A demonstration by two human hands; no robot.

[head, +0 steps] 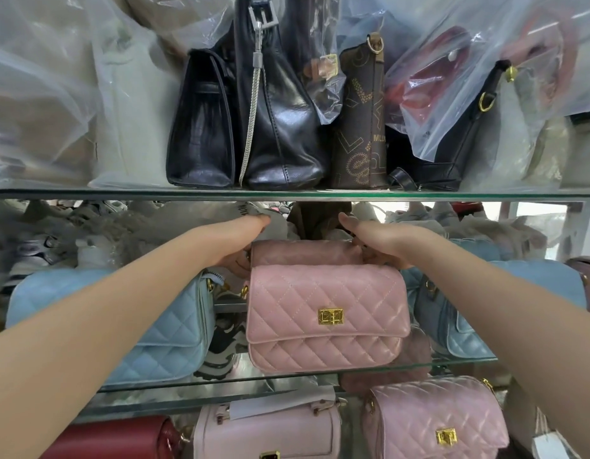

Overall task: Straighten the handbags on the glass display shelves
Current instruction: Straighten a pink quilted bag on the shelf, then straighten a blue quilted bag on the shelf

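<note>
Left hand (242, 241), right hand (378, 241), rear handbag (307, 253) between

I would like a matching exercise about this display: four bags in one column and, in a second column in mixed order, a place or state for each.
Bags
1. front pink bag
2. rear pink bag
3. brown patterned bag
4. dark red bag

Places or states
A. bottom row, far left
B. on the top glass shelf
C. gripped by the left hand and right hand
D. front of the middle glass shelf, gold clasp showing

Pairs: 1-D, 2-C, 3-B, 4-A
</note>
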